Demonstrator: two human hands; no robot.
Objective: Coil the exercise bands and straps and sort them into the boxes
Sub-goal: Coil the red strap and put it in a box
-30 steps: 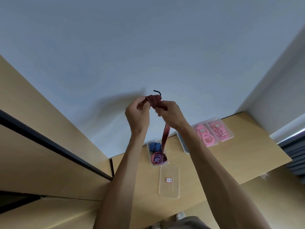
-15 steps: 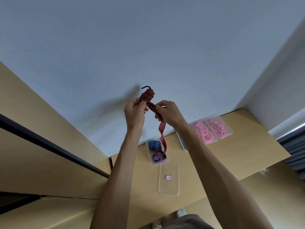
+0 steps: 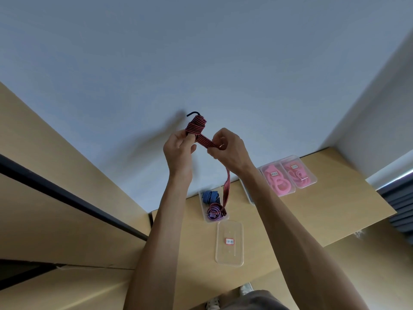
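Note:
I hold a red-and-black striped strap up in front of the wall. My left hand pinches its wound coil, from which a black hook sticks out at the top. My right hand grips the flat run of the strap just to the right of the coil. From there the loose tail hangs down to the open clear box on the wooden table. That box holds a blue striped coil and a purple coil.
A clear lid with a red label lies in front of the open box. Two clear boxes with pink bands stand at the back right by the wall. A wooden panel rises on the left. My shoes show at the bottom.
The coil has grown by another turn and the hanging tail is shorter. My right hand has moved out to the right along the strap, and my left hand has turned the coil.

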